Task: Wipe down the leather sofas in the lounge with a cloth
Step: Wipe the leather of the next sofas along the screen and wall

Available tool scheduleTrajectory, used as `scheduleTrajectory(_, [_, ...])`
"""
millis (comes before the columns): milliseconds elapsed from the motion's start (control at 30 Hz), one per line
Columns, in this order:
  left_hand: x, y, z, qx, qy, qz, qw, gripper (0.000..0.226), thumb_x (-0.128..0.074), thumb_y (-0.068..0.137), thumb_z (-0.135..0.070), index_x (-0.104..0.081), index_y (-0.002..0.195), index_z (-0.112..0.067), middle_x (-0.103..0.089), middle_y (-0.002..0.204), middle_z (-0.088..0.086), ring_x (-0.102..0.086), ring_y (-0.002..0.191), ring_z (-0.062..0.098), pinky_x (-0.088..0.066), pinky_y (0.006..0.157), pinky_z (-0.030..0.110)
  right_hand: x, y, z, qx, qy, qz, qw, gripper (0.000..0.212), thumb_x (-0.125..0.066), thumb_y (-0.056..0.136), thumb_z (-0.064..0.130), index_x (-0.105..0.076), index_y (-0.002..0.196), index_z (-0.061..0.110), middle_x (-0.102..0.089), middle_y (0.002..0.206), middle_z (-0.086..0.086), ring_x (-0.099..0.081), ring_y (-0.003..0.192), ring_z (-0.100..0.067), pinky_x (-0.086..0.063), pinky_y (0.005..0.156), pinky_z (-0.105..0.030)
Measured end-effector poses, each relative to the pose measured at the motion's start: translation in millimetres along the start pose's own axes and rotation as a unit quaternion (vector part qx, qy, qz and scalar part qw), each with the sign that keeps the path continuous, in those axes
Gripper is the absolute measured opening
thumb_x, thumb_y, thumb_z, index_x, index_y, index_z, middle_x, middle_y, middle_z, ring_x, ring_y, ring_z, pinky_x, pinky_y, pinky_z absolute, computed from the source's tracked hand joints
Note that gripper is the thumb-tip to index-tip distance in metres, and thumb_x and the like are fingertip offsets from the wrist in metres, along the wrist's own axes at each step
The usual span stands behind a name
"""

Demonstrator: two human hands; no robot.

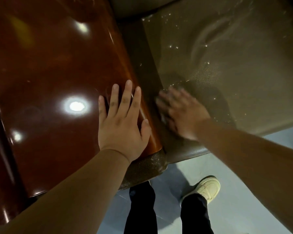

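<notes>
The sofa seat (235,65) is olive-brown leather, with wet streaks and shining droplets across it. My right hand (179,114) is blurred by motion and lies flat with fingers stretched on the seat's left edge, beside the dark gap next to the armrest. A small pale patch of what looks like the cloth (163,117) shows under its fingers; the rest is hidden by the hand. My left hand (122,122) rests flat, fingers spread, on the glossy brown wooden armrest top (49,65), near its right edge.
The armrest's grained leather front (142,168) curves down below my left wrist. The pale blue floor (243,191) lies in front of the sofa, where my dark trouser legs and a cream shoe (208,186) stand. Ceiling lights reflect off the wood.
</notes>
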State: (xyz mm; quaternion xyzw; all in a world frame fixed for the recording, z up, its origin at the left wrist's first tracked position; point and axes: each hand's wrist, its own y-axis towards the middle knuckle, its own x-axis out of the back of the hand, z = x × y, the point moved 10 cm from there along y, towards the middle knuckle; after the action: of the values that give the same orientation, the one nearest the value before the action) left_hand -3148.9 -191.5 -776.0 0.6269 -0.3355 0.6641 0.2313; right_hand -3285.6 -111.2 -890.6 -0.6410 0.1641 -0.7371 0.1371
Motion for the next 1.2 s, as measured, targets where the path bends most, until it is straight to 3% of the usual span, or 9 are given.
scheduleTrajectory(100, [0, 2, 1, 0.002, 0.006, -0.001, 1.0, 0.081, -0.038, 0.098, -0.053, -0.015, 0.17, -0.023, -0.008, 0.178, 0.005, -0.004, 0.164, 0.031, -0.012, 0.129, 0.062, 20, 34, -39, -0.134, 0.022, -0.018, 0.991, 0.074, -0.014, 0.101, 0.058, 0.008, 0.166, 0.032, 0.011, 0.174, 0.002, 0.013, 0.16, -0.031, 0.008, 0.128, -0.052])
scheduleTrajectory(200, [0, 2, 1, 0.003, -0.002, -0.001, 1.0, 0.082, -0.04, 0.097, -0.054, -0.016, 0.17, -0.025, -0.008, 0.178, 0.004, -0.003, 0.164, 0.031, -0.009, 0.13, 0.061, -8, 4, 20, -0.019, 0.015, 0.008, 1.0, 0.068, -0.016, 0.106, 0.053, 0.006, 0.167, 0.031, 0.016, 0.173, 0.002, 0.022, 0.158, -0.031, 0.021, 0.123, -0.05])
scheduleTrajectory(333, [-1, 1, 2, 0.004, 0.0, -0.006, 1.0, 0.083, -0.041, 0.096, -0.055, -0.017, 0.169, -0.025, -0.009, 0.178, 0.004, -0.003, 0.164, 0.031, -0.011, 0.13, 0.061, -27, -34, 52, 0.147, -0.021, 0.056, 0.987, 0.066, -0.027, 0.108, 0.052, -0.017, 0.168, 0.026, -0.002, 0.175, 0.0, 0.009, 0.161, -0.031, 0.004, 0.13, -0.052])
scheduleTrajectory(533, [-1, 2, 0, 0.006, 0.002, 0.005, 1.0, 0.083, -0.039, 0.096, -0.055, -0.014, 0.17, -0.026, -0.007, 0.178, 0.004, -0.003, 0.164, 0.031, -0.013, 0.129, 0.062, 23, 66, -16, -0.058, 0.014, 0.002, 0.998, 0.077, -0.032, 0.104, 0.054, 0.012, 0.164, 0.036, 0.016, 0.173, 0.003, 0.021, 0.158, -0.028, 0.009, 0.127, -0.05])
scheduleTrajectory(667, [-2, 2, 1, 0.008, -0.011, 0.001, 1.0, 0.083, -0.039, 0.096, -0.055, -0.014, 0.17, -0.027, -0.008, 0.178, 0.003, -0.003, 0.164, 0.03, -0.012, 0.13, 0.062, -16, -10, 31, 0.009, 0.007, 0.015, 1.0, 0.069, -0.015, 0.105, 0.053, 0.009, 0.166, 0.032, 0.013, 0.175, 0.0, 0.02, 0.159, -0.032, 0.013, 0.127, -0.052])
scheduleTrajectory(767, [-1, 1, 1, 0.007, -0.012, -0.01, 1.0, 0.082, -0.041, 0.096, -0.055, -0.015, 0.169, -0.027, -0.009, 0.178, 0.003, -0.002, 0.164, 0.03, -0.009, 0.13, 0.06, -40, -92, 34, 0.025, 0.0, -0.017, 1.0, 0.067, -0.026, 0.108, 0.053, -0.012, 0.168, 0.028, -0.01, 0.176, -0.002, 0.001, 0.161, -0.036, -0.003, 0.129, -0.057])
scheduleTrajectory(867, [-2, 1, 2, 0.008, -0.013, -0.013, 1.0, 0.082, -0.042, 0.097, -0.055, -0.017, 0.169, -0.027, -0.01, 0.178, 0.003, -0.003, 0.164, 0.03, -0.007, 0.13, 0.06, -35, -96, -35, -0.154, 0.02, -0.065, 0.986, 0.071, -0.025, 0.105, 0.06, -0.008, 0.168, 0.032, -0.016, 0.174, -0.002, -0.003, 0.159, -0.044, -0.004, 0.127, -0.063])
scheduleTrajectory(1000, [1, 3, 0, 0.009, -0.021, -0.01, 1.0, 0.081, -0.041, 0.096, -0.053, -0.019, 0.169, -0.027, -0.009, 0.178, 0.001, -0.002, 0.164, 0.03, -0.005, 0.131, 0.059, -24, -96, -53, -0.384, 0.117, -0.099, 0.91, 0.07, -0.028, 0.105, 0.054, -0.009, 0.168, 0.029, -0.008, 0.175, -0.004, 0.003, 0.157, -0.05, 0.0, 0.125, -0.067])
scheduleTrajectory(1200, [2, 1, 1, 0.007, -0.031, -0.009, 0.999, 0.079, -0.038, 0.097, -0.053, -0.017, 0.169, -0.027, -0.009, 0.178, 0.002, -0.002, 0.164, 0.031, -0.007, 0.13, 0.061, -63, -122, 78, -0.057, 0.044, -0.029, 0.997, 0.069, -0.035, 0.104, 0.053, -0.016, 0.167, 0.033, -0.016, 0.175, -0.001, -0.008, 0.16, -0.042, -0.007, 0.128, -0.062])
